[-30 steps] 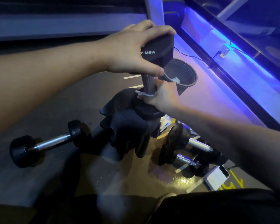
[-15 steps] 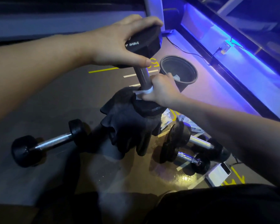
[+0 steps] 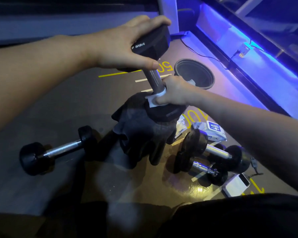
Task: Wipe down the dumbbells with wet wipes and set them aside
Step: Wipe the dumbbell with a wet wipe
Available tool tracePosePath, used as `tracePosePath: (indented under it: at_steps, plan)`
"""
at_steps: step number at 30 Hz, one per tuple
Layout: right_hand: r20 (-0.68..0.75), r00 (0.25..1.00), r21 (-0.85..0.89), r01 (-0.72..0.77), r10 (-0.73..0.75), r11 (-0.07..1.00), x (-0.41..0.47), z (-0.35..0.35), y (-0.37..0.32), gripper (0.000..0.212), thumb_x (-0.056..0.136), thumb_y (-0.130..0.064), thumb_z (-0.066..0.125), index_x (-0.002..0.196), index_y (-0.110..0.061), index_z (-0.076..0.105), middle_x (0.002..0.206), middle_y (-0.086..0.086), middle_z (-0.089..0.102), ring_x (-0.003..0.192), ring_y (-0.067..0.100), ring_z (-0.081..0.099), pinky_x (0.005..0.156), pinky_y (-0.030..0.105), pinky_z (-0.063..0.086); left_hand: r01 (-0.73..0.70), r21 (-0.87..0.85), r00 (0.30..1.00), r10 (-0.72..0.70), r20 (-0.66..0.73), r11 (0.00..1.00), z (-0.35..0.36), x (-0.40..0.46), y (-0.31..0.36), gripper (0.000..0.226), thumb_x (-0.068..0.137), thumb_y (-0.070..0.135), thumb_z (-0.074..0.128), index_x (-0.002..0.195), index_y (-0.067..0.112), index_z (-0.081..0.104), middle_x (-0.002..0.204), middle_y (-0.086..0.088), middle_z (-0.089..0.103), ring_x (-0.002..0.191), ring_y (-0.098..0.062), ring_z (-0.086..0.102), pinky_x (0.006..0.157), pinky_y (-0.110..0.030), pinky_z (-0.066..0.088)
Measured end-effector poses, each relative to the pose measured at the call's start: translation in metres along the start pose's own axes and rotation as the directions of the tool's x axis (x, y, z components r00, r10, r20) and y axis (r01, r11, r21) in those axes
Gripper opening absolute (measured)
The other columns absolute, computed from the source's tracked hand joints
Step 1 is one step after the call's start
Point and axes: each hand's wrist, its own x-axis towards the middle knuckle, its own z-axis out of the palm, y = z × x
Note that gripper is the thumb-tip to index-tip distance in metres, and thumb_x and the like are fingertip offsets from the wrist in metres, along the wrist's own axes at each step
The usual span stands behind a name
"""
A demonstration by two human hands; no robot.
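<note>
A black hex dumbbell stands nearly upright, its lower head resting on a dark cloth. My left hand grips its upper head from above. My right hand is closed around the bottom of the chrome handle with a white wet wipe pressed against it. One dumbbell lies on the floor at the left. Two more dumbbells lie at the right. A pack of wet wipes lies beyond them.
A round black bin with a crumpled wipe inside stands behind my right hand. A white device lies on the floor at lower right. A blue-lit ledge with a cable runs along the right. Yellow and white lines mark the floor.
The upright dumbbell has tilted and shifted left with my left hand. My right hand with the wipe stays low on the handle. The pack of wipes has come into view.
</note>
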Motion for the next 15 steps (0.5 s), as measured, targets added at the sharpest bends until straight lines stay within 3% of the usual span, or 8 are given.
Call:
tracePosePath:
  at_steps: [2,6,9,12,15]
  plan:
    - [0.056,0.998,0.104,0.01,-0.016,0.995,0.0,-0.004,0.004,0.025,0.076,-0.036,0.078,0.08,-0.017,0.063,0.076,0.003,0.06,0.075,0.023,0.057,0.054,0.022,0.038,0.002,0.005,1.0,-0.002,0.0,1.0,-0.001,-0.002,-0.001,0.091,0.071,0.068,0.061,0.149,0.048,0.02,0.142,0.009,0.034,0.128,-0.01,0.04,0.105,-0.028,0.036]
    - [-0.032,0.997,0.249,0.073,-0.067,0.966,0.002,0.0,0.004,0.031,0.072,-0.036,0.083,0.081,-0.013,0.064,0.089,0.004,0.059,0.079,0.021,0.056,0.066,0.031,0.041,0.003,0.013,1.0,-0.003,-0.01,1.0,-0.002,-0.005,-0.002,0.093,0.069,0.07,0.059,0.15,0.046,0.02,0.145,0.008,0.033,0.125,-0.011,0.044,0.099,-0.026,0.039]
    - [-0.094,0.992,0.28,0.102,-0.079,0.955,0.0,0.0,0.0,0.029,0.073,-0.035,0.085,0.074,-0.021,0.06,0.096,0.005,0.054,0.082,0.018,0.051,0.069,0.027,0.037,0.017,0.003,1.0,-0.017,-0.018,1.0,-0.003,-0.007,-0.003,0.092,0.069,0.07,0.059,0.15,0.047,0.02,0.144,0.01,0.034,0.125,-0.013,0.045,0.104,-0.038,0.042]
    - [-0.141,0.989,0.295,0.077,-0.036,0.953,-0.002,-0.002,-0.003,0.036,0.076,-0.035,0.084,0.067,-0.031,0.049,0.073,-0.007,0.048,0.063,0.003,0.048,0.054,0.012,0.033,0.024,0.0,1.0,-0.024,-0.018,1.0,-0.003,-0.007,-0.004,0.09,0.072,0.068,0.062,0.149,0.048,0.02,0.143,0.009,0.035,0.125,-0.012,0.045,0.106,-0.039,0.041]
    - [-0.17,0.985,0.381,0.099,-0.036,0.919,-0.001,0.0,-0.009,0.026,0.077,-0.034,0.082,0.075,-0.025,0.058,0.063,-0.006,0.053,0.056,-0.001,0.052,0.053,0.014,0.039,0.015,-0.001,1.0,-0.015,-0.015,1.0,-0.003,-0.008,-0.003,0.088,0.074,0.065,0.063,0.149,0.047,0.02,0.141,0.009,0.035,0.123,-0.011,0.045,0.104,-0.032,0.04]
